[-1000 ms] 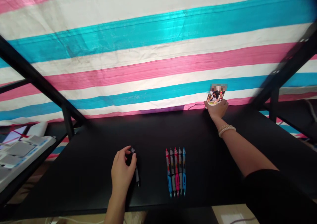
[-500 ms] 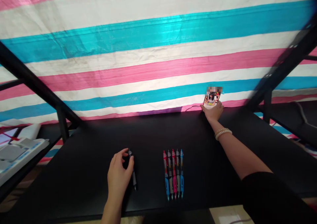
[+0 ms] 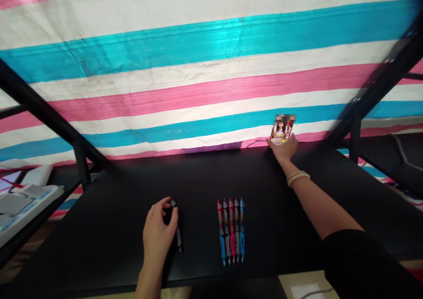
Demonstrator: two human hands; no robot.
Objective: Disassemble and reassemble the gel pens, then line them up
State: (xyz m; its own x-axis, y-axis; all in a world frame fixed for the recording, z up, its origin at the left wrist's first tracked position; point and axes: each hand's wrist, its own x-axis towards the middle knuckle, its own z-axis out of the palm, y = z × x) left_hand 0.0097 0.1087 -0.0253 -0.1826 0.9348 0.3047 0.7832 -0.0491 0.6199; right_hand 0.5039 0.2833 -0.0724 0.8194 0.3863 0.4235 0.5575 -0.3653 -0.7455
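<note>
Head view, looking down across a black worktop [image 3: 99, 246]: the left hand [image 3: 157, 233] sits near the front edge, curled around a dark grey retractable pen [image 3: 177, 233]. Its fingers are bent over the pen's upper end, and the pen's tip points back toward the person, clear of the palm. The hand's own bulk hides part of the barrel, so the exact finger contact cannot be told.

Just right of that hand, and not touching it, a row of five retractable pens [image 3: 231, 230] lies side by side, tips toward the person. They are closely spaced, with red, grey, pink, grey and blue grips from left to right.

The right arm stretches across the worktop, a pearl bracelet [image 3: 298, 179] on its wrist and a black sleeve [image 3: 357, 263] at the upper arm. The right hand [image 3: 282, 149] is at the far edge, its fingers closed around the bottom of a small picture card [image 3: 281, 129] that stands upright. Its top is pixelated, and it could be a phone rather than a card. A thin cable [image 3: 254, 144] runs along that edge, just left of the hand.

Behind it all hangs a pink, white and turquoise striped tarpaulin [image 3: 211, 92], crossed by black metal frame bars [image 3: 42, 118]. Off to the left, a white tray-like device [image 3: 23, 206] lies on a lower level.
</note>
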